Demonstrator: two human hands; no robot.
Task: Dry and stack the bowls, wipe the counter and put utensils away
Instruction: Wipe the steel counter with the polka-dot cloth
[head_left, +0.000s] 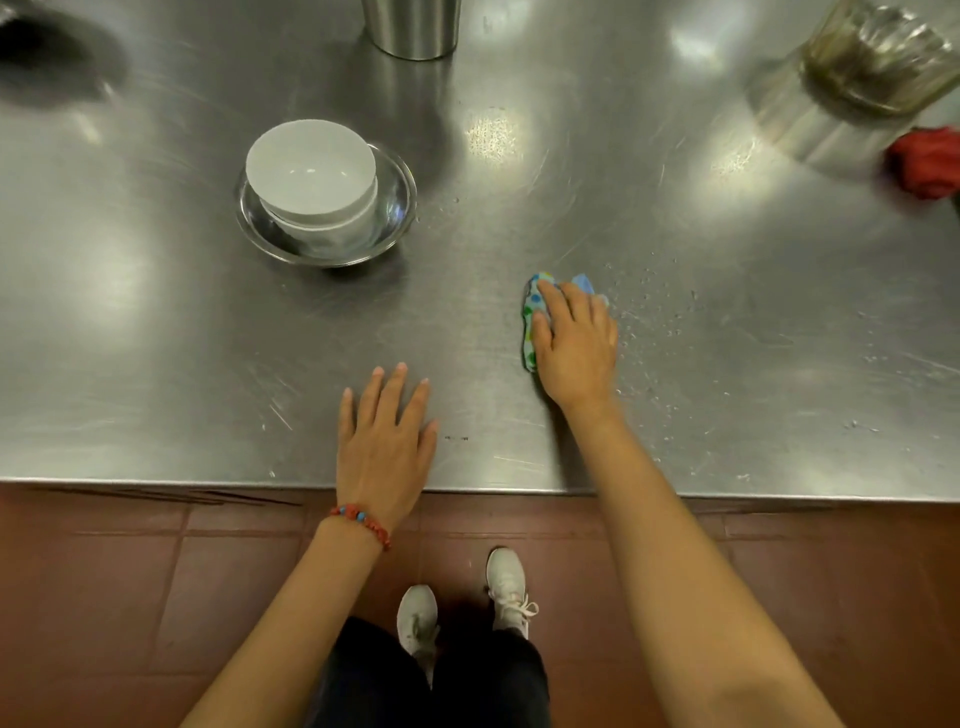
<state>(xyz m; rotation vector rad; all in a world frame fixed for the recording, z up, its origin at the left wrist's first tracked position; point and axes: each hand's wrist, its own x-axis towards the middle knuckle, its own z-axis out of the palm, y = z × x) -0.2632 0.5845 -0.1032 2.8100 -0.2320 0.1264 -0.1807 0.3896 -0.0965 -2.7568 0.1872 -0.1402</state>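
Nearest us, our left hand (385, 441) lies flat and open on the surface (156, 364). Our right hand (574, 345) presses the spotted cloth (531, 312), bunched lengthwise away from us; water drops (654, 306) lie just right (its side). Farther left, the bowls (317, 182) sit stacked.

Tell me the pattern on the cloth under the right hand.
Cloth: light blue with green and blue dots, head view.

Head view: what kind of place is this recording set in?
Probably a commercial or shared kitchen: a wide stainless steel counter over red floor tiles, white bowls stacked in a steel bowl, and the right hand pressing a cloth beside water droplets.
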